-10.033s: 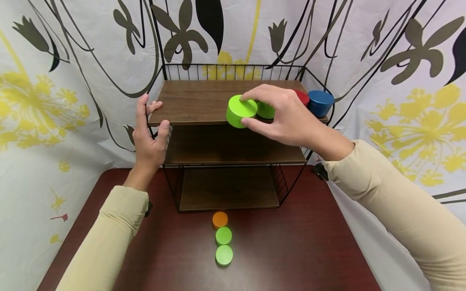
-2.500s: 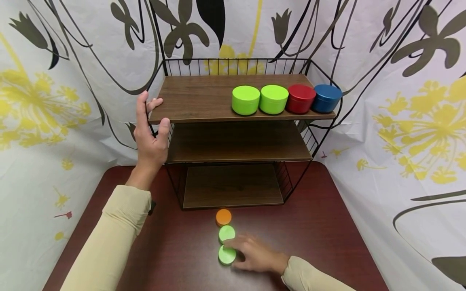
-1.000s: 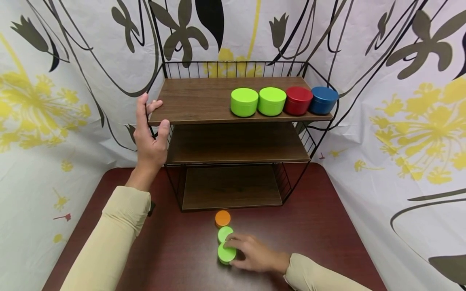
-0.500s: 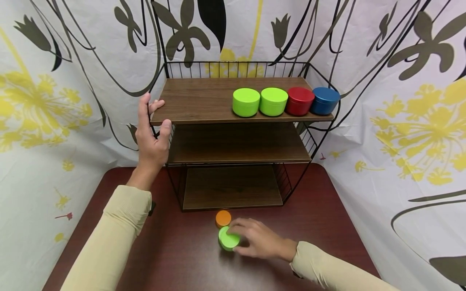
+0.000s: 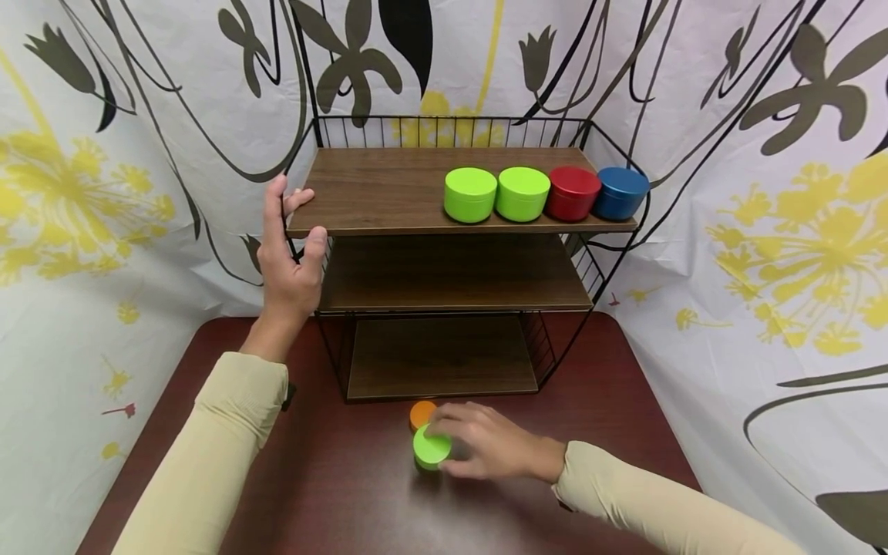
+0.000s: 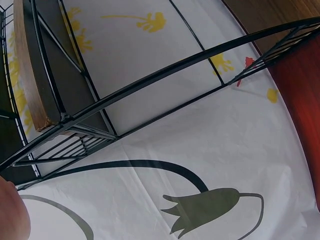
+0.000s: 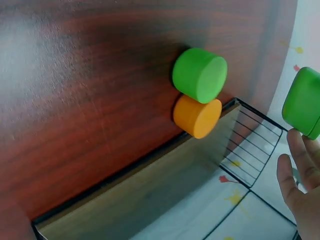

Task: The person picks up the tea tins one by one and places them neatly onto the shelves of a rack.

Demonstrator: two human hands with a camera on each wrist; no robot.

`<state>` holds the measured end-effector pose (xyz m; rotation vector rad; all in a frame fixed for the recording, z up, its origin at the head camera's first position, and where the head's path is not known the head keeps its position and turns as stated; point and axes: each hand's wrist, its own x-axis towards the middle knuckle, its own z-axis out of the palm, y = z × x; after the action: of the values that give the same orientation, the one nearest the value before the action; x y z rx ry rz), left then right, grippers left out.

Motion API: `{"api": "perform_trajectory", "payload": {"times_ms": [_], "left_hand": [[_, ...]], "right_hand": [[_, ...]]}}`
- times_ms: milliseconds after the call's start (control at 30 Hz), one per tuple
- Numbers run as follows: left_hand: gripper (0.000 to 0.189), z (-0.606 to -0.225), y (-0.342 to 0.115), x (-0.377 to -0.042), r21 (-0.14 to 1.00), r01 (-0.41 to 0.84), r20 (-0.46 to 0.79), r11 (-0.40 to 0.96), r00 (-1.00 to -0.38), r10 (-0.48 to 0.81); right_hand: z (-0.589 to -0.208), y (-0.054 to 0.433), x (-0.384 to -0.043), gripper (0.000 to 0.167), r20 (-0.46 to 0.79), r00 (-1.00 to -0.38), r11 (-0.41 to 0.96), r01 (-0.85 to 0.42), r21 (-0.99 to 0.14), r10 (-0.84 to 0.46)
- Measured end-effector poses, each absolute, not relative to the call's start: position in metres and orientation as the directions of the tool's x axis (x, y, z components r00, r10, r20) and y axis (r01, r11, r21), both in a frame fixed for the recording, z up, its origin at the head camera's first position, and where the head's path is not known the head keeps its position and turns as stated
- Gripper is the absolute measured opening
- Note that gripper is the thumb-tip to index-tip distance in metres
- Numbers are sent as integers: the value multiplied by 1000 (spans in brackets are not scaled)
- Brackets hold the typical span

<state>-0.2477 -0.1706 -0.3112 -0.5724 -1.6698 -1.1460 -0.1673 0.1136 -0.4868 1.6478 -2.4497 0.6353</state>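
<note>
One green tin (image 5: 430,449) is pinched in my right hand (image 5: 489,442), toward nine o'clock; the top shelf (image 5: 378,185) lies at twelve; my left hand (image 5: 288,276), spread, touches the rack (image 5: 454,270).

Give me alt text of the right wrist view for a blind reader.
A right hand at the right edge holds a green container; on the reddish table, another green container stands beside an orange container, near a wire-sided shelf.
</note>
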Motion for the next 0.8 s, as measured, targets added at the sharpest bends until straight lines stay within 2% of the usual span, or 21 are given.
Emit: {"api": "perform_trajectory", "payload": {"times_ms": [267,800], "left_hand": [[68,-312,-170,-249,418,796,907,438,-395,-147],[70,-312,-170,-248,421,795,906,437,-395,-155]], "right_hand": [[-460,111,-172,36,271,-367,308,-922,-236,-890],[-435,105,-174,36,307,-325,268,-939,-214,-894]]}}
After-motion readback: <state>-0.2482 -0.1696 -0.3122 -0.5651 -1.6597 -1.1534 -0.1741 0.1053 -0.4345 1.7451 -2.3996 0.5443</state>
